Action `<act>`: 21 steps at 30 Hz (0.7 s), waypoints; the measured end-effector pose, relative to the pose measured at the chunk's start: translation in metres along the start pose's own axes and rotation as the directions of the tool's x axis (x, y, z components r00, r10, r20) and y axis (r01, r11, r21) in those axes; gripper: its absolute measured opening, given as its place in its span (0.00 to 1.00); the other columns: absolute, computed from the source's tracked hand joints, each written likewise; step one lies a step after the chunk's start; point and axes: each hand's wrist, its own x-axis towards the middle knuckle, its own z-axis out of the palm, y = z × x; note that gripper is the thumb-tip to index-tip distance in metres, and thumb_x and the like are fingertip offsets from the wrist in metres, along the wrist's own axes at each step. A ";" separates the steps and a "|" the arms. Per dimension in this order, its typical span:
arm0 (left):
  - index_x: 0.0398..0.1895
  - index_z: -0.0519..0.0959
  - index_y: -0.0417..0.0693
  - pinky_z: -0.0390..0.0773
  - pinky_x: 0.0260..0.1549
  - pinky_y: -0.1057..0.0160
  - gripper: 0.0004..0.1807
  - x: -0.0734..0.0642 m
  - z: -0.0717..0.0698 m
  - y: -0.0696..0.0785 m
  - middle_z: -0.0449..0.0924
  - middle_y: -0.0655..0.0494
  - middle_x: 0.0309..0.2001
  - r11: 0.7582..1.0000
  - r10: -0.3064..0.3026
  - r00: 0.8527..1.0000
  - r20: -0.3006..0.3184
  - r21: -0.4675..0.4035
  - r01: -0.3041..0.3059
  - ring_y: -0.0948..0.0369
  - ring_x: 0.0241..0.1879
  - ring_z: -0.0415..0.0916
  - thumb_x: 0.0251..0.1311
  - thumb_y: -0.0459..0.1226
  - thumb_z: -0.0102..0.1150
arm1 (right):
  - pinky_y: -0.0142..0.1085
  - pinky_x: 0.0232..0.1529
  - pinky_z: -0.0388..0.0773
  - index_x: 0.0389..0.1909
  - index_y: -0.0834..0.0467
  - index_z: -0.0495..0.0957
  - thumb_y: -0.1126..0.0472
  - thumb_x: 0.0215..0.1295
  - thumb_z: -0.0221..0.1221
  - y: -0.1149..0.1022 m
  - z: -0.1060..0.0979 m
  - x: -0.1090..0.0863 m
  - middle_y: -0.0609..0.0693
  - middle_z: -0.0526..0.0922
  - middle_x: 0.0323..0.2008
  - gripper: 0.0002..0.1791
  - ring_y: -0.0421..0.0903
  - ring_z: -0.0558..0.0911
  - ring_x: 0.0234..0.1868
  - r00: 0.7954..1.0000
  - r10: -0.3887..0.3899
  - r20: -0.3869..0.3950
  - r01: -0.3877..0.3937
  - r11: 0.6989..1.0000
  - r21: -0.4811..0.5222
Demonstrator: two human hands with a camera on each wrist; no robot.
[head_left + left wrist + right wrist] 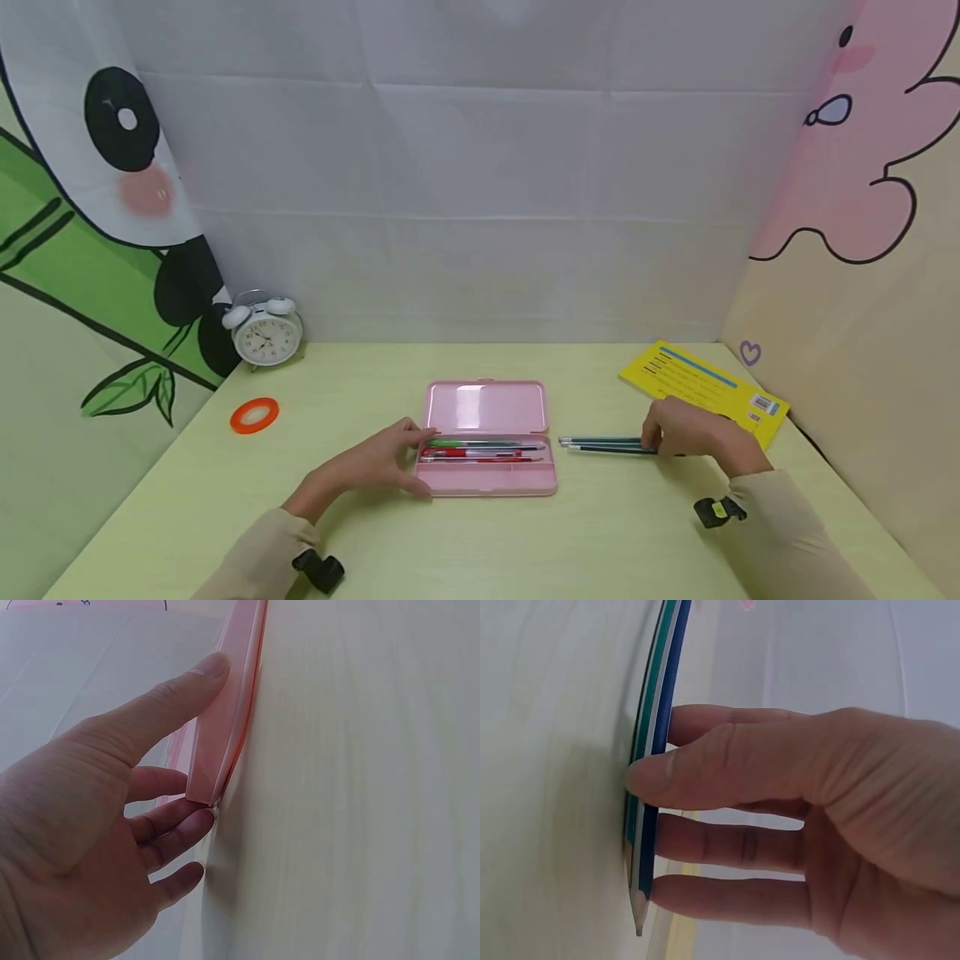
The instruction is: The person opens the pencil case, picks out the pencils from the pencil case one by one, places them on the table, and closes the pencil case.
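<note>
Pinching thin green and blue wooden pencils in the right hand, right of the open pink plastic pencil case. Gripping its left end with the left hand. Might drop pencils by pinching loosely.

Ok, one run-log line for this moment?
left grip: holds pink case | right grip: pinches pencils | lid: open | pens: inside case

A rectangular pink plastic pencil case lies open, its lid swung back. Just right of it, slim blue and green wooden pencils run side by side, sharpened ends rightward.
</note>
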 end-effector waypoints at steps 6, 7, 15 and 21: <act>0.72 0.69 0.43 0.66 0.47 0.57 0.51 -0.001 0.000 0.000 0.67 0.54 0.47 1.000 -0.001 1.000 0.002 -0.011 0.001 0.55 0.49 0.64 0.45 0.52 0.79 | 0.36 0.32 0.77 0.34 0.51 0.89 0.74 0.52 0.71 0.003 0.005 0.004 0.44 0.82 0.32 0.14 0.46 0.75 0.33 1.000 0.025 0.009 -0.025 1.000 0.013; 0.72 0.69 0.43 0.66 0.47 0.56 0.51 -0.001 0.000 0.000 0.67 0.54 0.47 1.000 -0.004 1.000 0.002 -0.014 0.004 0.56 0.49 0.64 0.45 0.53 0.79 | 0.36 0.32 0.77 0.33 0.51 0.89 0.74 0.52 0.71 0.003 0.005 0.005 0.44 0.82 0.32 0.14 0.46 0.75 0.33 1.000 0.025 0.009 -0.025 1.000 0.017; 0.72 0.68 0.44 0.66 0.48 0.55 0.51 0.000 0.000 -0.002 0.67 0.54 0.47 1.000 -0.002 1.000 0.003 -0.011 0.003 0.56 0.50 0.64 0.45 0.53 0.79 | 0.37 0.32 0.77 0.35 0.52 0.90 0.73 0.53 0.71 0.006 0.007 0.007 0.44 0.82 0.33 0.13 0.46 0.75 0.33 1.000 0.028 -0.001 -0.028 0.999 0.019; 0.72 0.68 0.43 0.66 0.48 0.54 0.51 0.000 0.000 -0.002 0.67 0.54 0.47 1.000 0.005 1.000 0.003 -0.010 -0.005 0.55 0.49 0.64 0.45 0.51 0.79 | 0.34 0.32 0.78 0.35 0.54 0.90 0.73 0.52 0.71 0.008 0.009 0.009 0.44 0.83 0.33 0.13 0.45 0.76 0.32 1.000 0.003 -0.009 -0.003 1.000 0.008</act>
